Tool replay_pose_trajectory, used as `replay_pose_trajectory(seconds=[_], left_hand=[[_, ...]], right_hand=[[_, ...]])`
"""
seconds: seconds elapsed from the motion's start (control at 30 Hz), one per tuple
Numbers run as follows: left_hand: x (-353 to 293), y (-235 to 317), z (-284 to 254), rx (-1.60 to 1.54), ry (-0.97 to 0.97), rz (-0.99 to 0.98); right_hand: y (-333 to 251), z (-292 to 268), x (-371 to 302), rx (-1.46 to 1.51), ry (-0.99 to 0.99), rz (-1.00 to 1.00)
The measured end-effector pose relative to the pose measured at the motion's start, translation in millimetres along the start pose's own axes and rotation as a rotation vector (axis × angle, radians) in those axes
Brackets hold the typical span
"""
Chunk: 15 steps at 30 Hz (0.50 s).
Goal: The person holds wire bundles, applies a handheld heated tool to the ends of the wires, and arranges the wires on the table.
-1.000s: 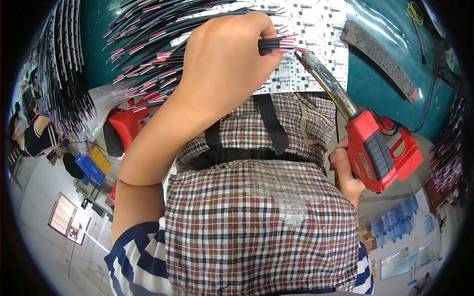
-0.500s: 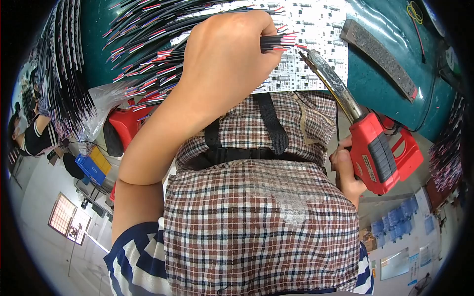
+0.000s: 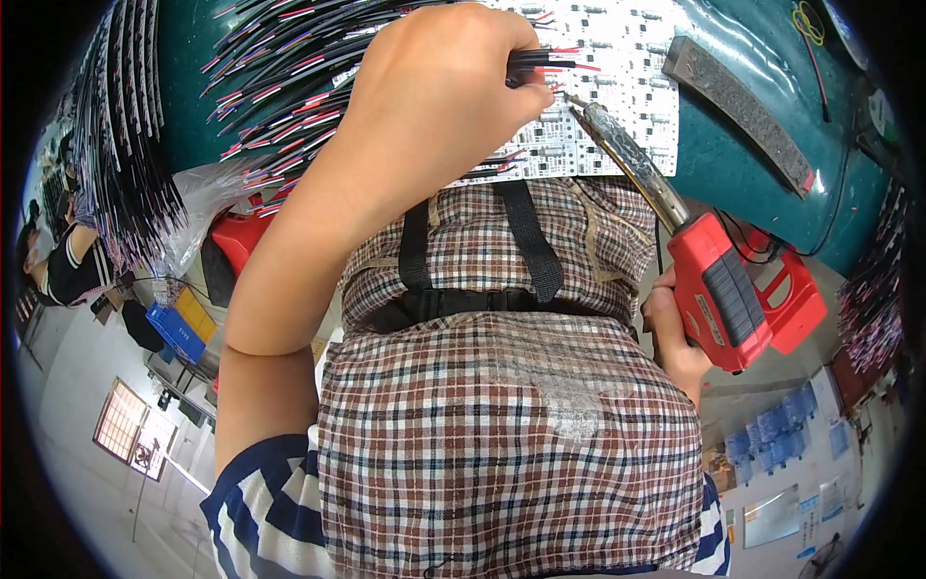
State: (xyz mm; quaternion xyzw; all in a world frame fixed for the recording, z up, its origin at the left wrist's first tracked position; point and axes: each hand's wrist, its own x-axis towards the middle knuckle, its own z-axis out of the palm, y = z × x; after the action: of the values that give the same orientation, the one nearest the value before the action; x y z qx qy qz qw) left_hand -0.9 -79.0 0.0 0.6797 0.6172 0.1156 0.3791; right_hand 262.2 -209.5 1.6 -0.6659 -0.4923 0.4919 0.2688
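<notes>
My left hand (image 3: 439, 87) is closed on a small bundle of black cables (image 3: 529, 62), whose red and white wire ends stick out to the right past the fingers. Beneath it lies a white circuit board panel (image 3: 627, 125) with rows of small dark parts. At the right, my right hand (image 3: 678, 338) is wrapped around a red soldering gun (image 3: 719, 289), its fingers partly hidden. The gun's metal tip points up and left, close to the left thumb and just above the panel. Several cable ends (image 3: 497, 166) lie on the panel's near edge beside my left wrist.
Many black cables (image 3: 280, 92) with coloured ends spread over the green table (image 3: 719, 174) at the left. A long grey bar (image 3: 738, 111) lies right of the panel. More cables (image 3: 125, 154) hang at the far left. Beyond them is a person (image 3: 77, 265) in dark clothing.
The soldering gun has shifted slightly left, its tip now nearer my left thumb. My left hand has moved slightly up, and fewer wire ends show in it. Cable ends near the wrist have come into view.
</notes>
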Motion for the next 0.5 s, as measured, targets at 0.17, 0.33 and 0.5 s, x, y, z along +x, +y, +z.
replay_pose_trajectory(seconds=[0.17, 0.33, 0.5], left_hand=[[3, 2, -5, 0.003, -0.019, 0.020], [8, 3, -11, -0.021, -0.088, -0.021], [6, 2, -7, 0.019, -0.064, 0.002]], right_hand=[[13, -5, -5, -0.045, -0.001, -0.093], [-3, -5, -2, -0.069, -0.021, -0.076], [3, -6, 0, -0.066, -0.083, -0.035]])
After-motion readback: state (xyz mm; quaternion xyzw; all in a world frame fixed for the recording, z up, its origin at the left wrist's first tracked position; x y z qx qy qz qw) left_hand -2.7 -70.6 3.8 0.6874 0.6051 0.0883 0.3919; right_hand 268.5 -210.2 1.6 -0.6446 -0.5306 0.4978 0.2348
